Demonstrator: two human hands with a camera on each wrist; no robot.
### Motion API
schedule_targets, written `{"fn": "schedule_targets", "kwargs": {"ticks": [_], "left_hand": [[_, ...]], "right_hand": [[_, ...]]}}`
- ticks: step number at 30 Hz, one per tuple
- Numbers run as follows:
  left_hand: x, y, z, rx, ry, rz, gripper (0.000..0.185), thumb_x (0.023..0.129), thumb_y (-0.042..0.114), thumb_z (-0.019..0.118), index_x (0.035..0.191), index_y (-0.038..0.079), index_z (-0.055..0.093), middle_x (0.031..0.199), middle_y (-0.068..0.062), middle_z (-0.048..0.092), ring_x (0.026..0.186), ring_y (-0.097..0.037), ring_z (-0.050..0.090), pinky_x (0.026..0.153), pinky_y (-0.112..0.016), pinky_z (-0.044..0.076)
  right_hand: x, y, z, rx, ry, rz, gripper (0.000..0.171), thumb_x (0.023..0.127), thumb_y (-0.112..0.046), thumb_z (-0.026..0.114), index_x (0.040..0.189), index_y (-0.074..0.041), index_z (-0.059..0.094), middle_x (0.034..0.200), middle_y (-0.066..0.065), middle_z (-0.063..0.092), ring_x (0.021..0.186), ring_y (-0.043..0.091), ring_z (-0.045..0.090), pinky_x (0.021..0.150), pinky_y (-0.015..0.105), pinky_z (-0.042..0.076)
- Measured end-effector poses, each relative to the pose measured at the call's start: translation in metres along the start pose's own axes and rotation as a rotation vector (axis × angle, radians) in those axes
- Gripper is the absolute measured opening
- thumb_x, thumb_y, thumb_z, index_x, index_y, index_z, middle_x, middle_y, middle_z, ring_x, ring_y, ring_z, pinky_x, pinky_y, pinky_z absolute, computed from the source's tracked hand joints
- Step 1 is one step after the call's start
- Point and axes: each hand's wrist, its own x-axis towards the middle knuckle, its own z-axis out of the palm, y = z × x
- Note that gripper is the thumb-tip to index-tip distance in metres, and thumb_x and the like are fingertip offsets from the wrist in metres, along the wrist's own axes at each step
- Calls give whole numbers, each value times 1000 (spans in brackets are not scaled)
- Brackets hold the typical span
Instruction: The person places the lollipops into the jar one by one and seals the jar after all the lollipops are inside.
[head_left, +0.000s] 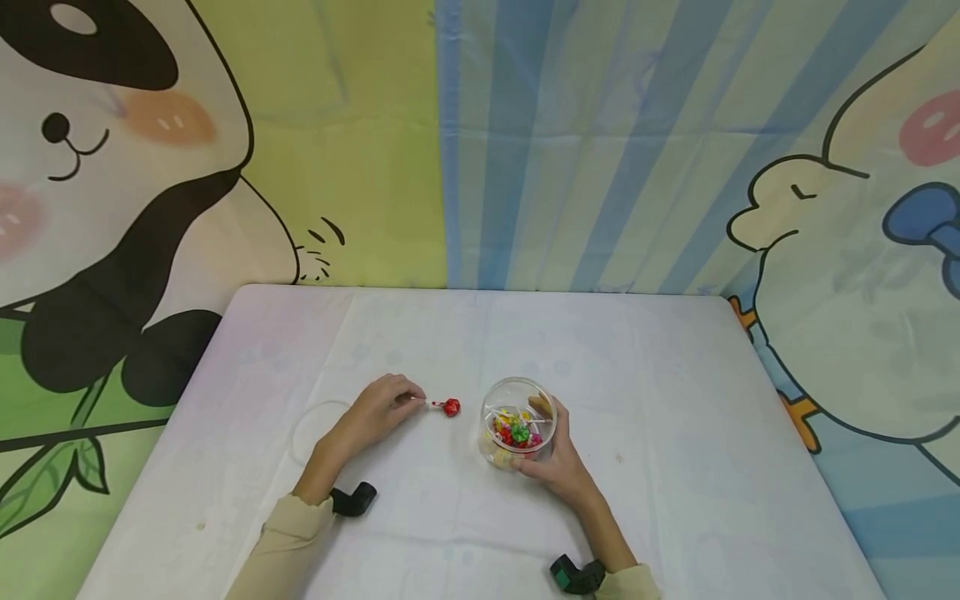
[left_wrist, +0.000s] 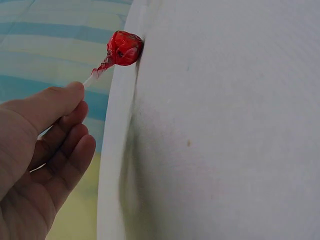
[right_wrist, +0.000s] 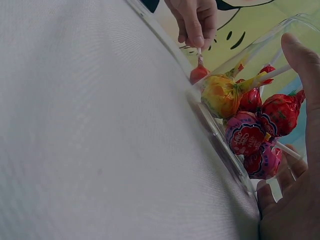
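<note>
A red-wrapped lollipop (head_left: 450, 407) lies just left of a clear plastic jar (head_left: 517, 422) on the white table. My left hand (head_left: 382, 406) pinches its white stick; the wrist view shows the red lollipop (left_wrist: 122, 48) with its head touching the cloth and my left hand (left_wrist: 45, 130) curled round the stick. My right hand (head_left: 551, 454) wraps the jar from the right and front. Several wrapped lollipops (right_wrist: 247, 120) in red, yellow and pink fill the jar (right_wrist: 220, 135), gripped by my right hand (right_wrist: 295, 170). The left hand (right_wrist: 195, 20) shows beyond it.
A clear round lid (head_left: 318, 427) lies flat on the white tablecloth (head_left: 675, 400) left of my left wrist. Cartoon-printed curtains (head_left: 525, 142) hang close behind the table's far edge.
</note>
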Motion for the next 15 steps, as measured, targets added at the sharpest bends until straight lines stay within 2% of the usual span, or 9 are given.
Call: {"fn": "schedule_targets", "kwargs": {"ticks": [5,8,12,15], "left_hand": [[5,1,-1,-63,76,99,10,83,11,75,93,14,72,87,5,70,80,-8,62,72,-23,52],[10,2,1,-102,99,140,10,83,8,75,92,12,72,86,3,70,78,-8,63,71,-22,54],[15,9,5,-139,122,151,9,84,9,75,92,11,73,85,2,71,78,-8,63,71,-21,55],[18,18,6,-163,205,139,9,84,10,75,92,12,74,85,1,71,77,-8,63,70,-19,54]], "right_hand": [[0,0,0,0,2,-10,107,69,-13,83,150,-23,15,152,12,32,142,40,29,114,66,12],[1,1,0,-1,2,-20,107,69,-12,84,150,-23,15,151,12,32,142,40,29,114,65,13],[1,1,0,3,4,-28,107,69,-11,84,150,-22,16,151,13,32,142,41,29,113,65,13],[0,1,0,6,5,-26,107,68,-11,84,150,-20,16,151,13,32,142,42,29,113,66,13]]}}
